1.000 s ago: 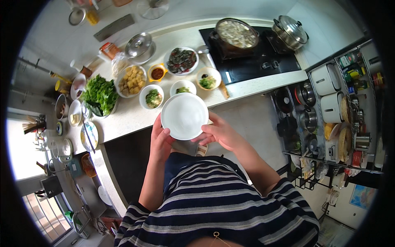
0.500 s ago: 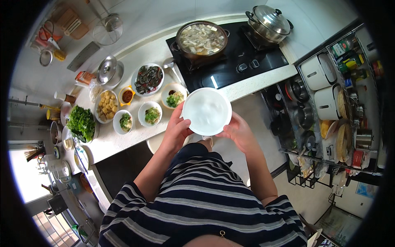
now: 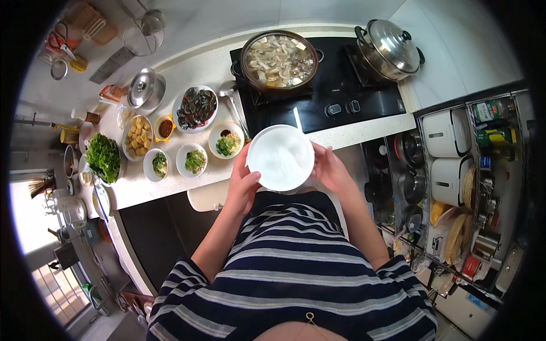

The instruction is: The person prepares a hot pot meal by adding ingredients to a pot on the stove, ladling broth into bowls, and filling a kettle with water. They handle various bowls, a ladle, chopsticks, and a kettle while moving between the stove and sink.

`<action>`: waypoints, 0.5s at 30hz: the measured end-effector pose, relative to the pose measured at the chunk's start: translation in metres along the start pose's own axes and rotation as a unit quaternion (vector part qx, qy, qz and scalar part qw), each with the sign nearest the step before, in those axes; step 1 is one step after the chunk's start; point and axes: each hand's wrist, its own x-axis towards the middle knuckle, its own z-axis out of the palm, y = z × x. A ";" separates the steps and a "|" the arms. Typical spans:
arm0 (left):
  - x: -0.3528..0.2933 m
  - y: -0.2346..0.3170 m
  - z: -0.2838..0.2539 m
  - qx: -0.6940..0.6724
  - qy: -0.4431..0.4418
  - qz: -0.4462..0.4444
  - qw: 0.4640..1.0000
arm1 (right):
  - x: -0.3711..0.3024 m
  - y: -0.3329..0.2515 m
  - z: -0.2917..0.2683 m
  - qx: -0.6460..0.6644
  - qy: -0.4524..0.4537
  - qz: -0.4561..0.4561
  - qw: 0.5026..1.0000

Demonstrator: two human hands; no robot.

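Observation:
A white bowl [image 3: 281, 158] is held up in front of my body, over the counter's front edge. My left hand [image 3: 244, 184] is closed on its left side, thumb at the rim and fingers beneath. Against the bowl's right side, my right hand [image 3: 333, 170] is curved, slightly blurred, with its thumb no longer over the rim. The bowl's inside looks white and shiny; I cannot tell whether clear liquid lies in it. Nearest to it on the counter is a bowl of chopped greens, garlic and dark sauce [image 3: 226, 141].
A pot of mushroom and tofu soup [image 3: 278, 59] and a lidded steel pot [image 3: 392, 48] stand on the black cooktop [image 3: 318, 105]. A ladle [image 3: 236, 105], dark sliced food [image 3: 196, 108], tofu puffs [image 3: 138, 136] and leafy greens [image 3: 103, 159] occupy the counter. Shelving [image 3: 421, 187] stands right.
The white bowl has come slightly left and closer to my body. My right hand's thumb has slid off the rim. The view has shifted a little.

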 end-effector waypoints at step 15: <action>-0.074 -0.070 0.048 -0.139 0.309 0.179 0.924 | 0.156 0.110 -0.025 -0.778 0.015 -0.078 0.623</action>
